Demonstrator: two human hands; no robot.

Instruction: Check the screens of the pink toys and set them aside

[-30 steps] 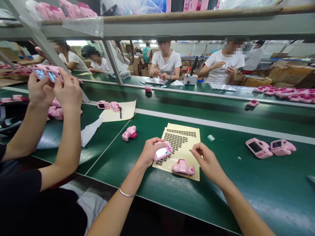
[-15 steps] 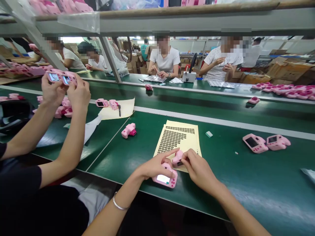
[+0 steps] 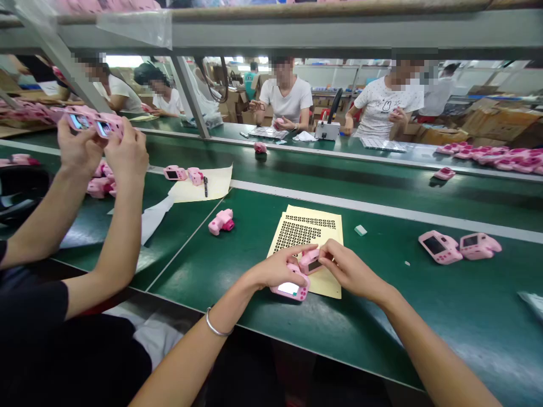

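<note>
My left hand is closed around a pink toy camera whose screen is lit white, thumb on its front edge near the buttons. Its index finger stretches over the top of a second pink toy camera with a dark screen, tilted just behind the first. The fingers of my right hand pinch the right end of this second camera; the fingertips are partly hidden. Beneath both hands lie yellowish sheets bearing rows of small black square stickers.
A pink camera lies to the left, two more to the right. Near the sheets is a small white-green block. At left, a co-worker's hands hold up two lit cameras. People sit across the conveyor belt.
Both my hands have moved slightly away from me with the two cameras. The second camera has turned, showing more of its dark screen. The co-worker's raised cameras have shifted left.
</note>
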